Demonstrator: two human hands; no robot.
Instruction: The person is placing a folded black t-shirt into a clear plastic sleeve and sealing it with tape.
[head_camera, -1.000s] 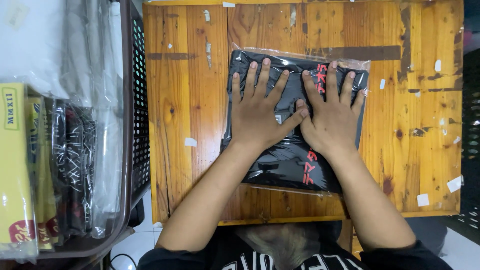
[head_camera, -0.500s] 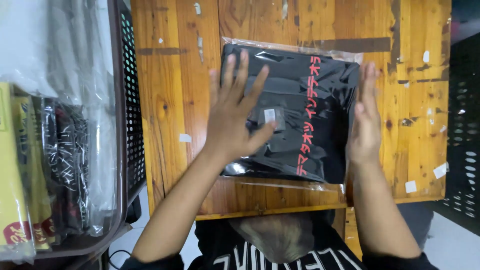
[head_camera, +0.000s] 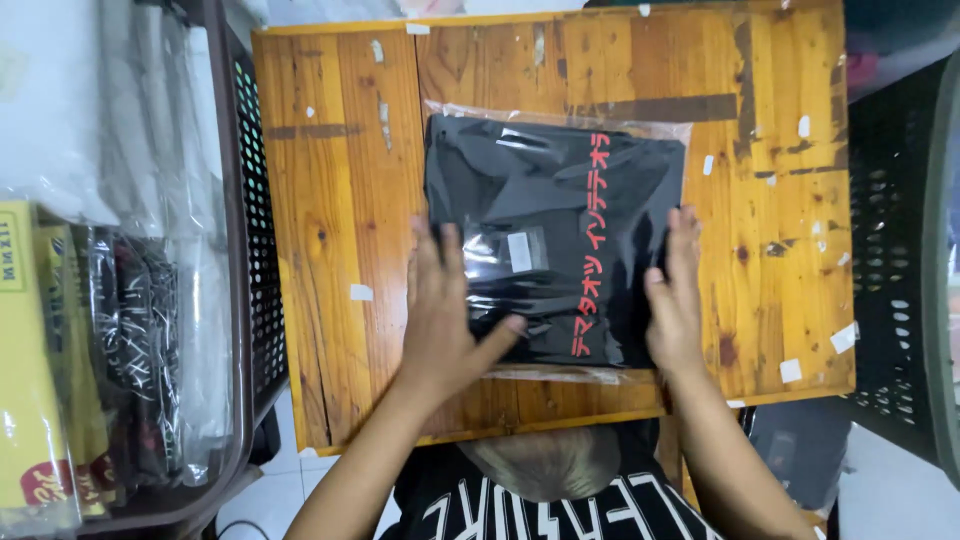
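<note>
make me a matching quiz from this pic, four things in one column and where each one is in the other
Things:
1. left hand
2. right hand
3. bagged black garment
4. yellow pack

Places:
A. in the basket at far left
B. at the bag's right edge
C. flat on the bag's lower left part
D. in the middle of the wooden table

Pairs: 1-C, 2-B, 3-D, 4-A
</note>
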